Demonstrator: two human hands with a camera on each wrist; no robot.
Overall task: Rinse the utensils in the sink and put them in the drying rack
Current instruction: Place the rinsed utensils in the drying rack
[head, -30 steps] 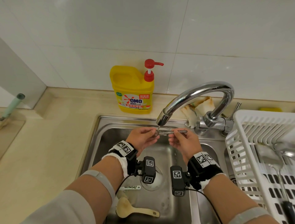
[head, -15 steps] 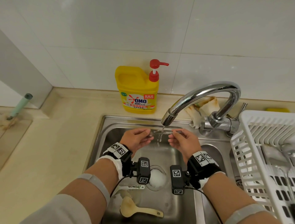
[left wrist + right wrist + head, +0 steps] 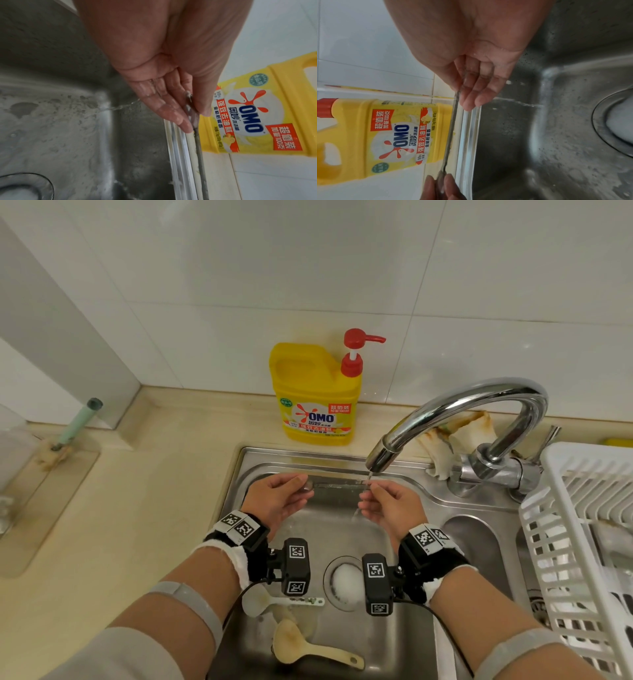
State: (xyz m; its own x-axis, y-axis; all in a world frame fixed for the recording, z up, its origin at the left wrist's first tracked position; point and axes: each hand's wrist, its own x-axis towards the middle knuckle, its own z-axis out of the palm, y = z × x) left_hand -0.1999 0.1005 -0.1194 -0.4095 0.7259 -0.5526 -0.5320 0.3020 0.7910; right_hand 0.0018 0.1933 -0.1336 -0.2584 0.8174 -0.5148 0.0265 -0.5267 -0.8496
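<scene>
Two hands pinching one thin metal utensil [image 3: 337,484] under the tap, centre of frame.

Left hand [image 3: 274,501] clamps one end between thumb and fingers; right hand [image 3: 390,506] pinches the other end, directly below the curved chrome faucet [image 3: 462,409] spout. Utensil is flat, narrow, grey, held level over the stainless sink [image 3: 342,529]; which kind it is, cannot tell. Thin water stream hits at the right-hand end. Lower centre of basin: white plastic spoon [image 3: 270,601] and beige rice paddle [image 3: 308,648], both lying flat, stained. White slotted plastic drying rack [image 3: 561,508] at right edge. Yellow detergent jug [image 3: 317,395], red pump, upper centre on the counter.
</scene>
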